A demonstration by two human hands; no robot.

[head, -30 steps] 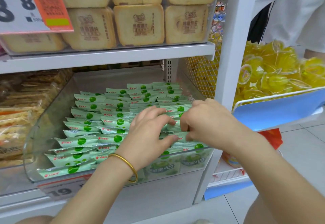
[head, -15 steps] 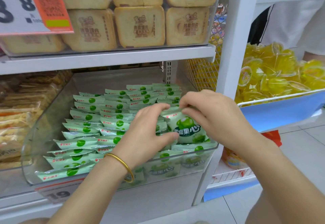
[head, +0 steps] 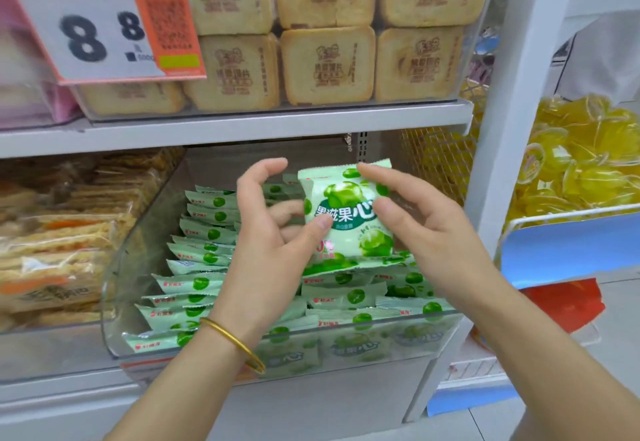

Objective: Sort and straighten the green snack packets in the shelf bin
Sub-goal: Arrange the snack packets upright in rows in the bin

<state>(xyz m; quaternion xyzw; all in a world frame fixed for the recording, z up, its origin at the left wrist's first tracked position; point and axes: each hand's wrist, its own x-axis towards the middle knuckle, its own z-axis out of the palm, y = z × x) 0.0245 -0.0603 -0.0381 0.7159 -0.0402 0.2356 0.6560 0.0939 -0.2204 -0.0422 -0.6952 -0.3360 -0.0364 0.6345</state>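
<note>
A clear plastic shelf bin on the lower shelf holds rows of green snack packets standing on edge. One green packet is held upright above the rows, its printed face toward me. My left hand, with a gold bangle on the wrist, pinches the packet's lower left edge between thumb and fingers. My right hand grips its right side, one fingertip on the top edge. Both hands hide the middle rows.
Above, a shelf board carries stacked beige square cakes and a price card. Brown biscuit packs fill the bin to the left. A white upright post stands right, with yellow jelly cups beyond.
Both hands were down among the packets in the right rows. They have pulled one packet out and lifted it up clear of the rows, face toward me.
</note>
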